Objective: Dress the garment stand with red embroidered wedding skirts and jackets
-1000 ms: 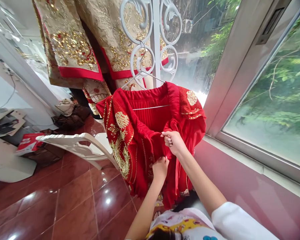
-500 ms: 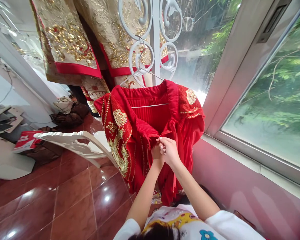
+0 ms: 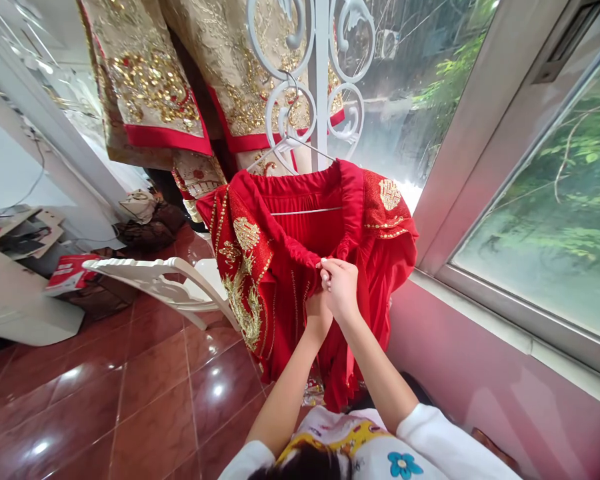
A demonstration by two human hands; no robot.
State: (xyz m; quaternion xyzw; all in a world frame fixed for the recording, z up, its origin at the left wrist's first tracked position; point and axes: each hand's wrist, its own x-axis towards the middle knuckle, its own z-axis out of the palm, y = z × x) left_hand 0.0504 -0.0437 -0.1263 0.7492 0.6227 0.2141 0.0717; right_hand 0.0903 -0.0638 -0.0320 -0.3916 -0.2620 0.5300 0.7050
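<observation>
A red skirt [image 3: 290, 293] with a gathered waistband and gold embroidery hangs from a thin wire hanger [image 3: 307, 212], its waist open toward me. My right hand [image 3: 341, 283] pinches the front of the waistband between thumb and fingertips. Just below and to the left, my left hand [image 3: 319, 312] is closed on the same front edge of the skirt. Its fingertips are partly hidden by the cloth and the right hand. The two hands touch or nearly touch.
The hanger hooks onto a white scrolled metal stand [image 3: 320, 87]. Cream and gold garments [image 3: 155, 87] with red hems hang behind. A white chair [image 3: 180, 287] stands to the left, with bags [image 3: 150, 220] farther back. A window [image 3: 540, 220] and sill run along the right.
My hands have risen slightly with the front of the waistband, closing the gap in its front edge. The view has shifted a little, so the surroundings sit farther right.
</observation>
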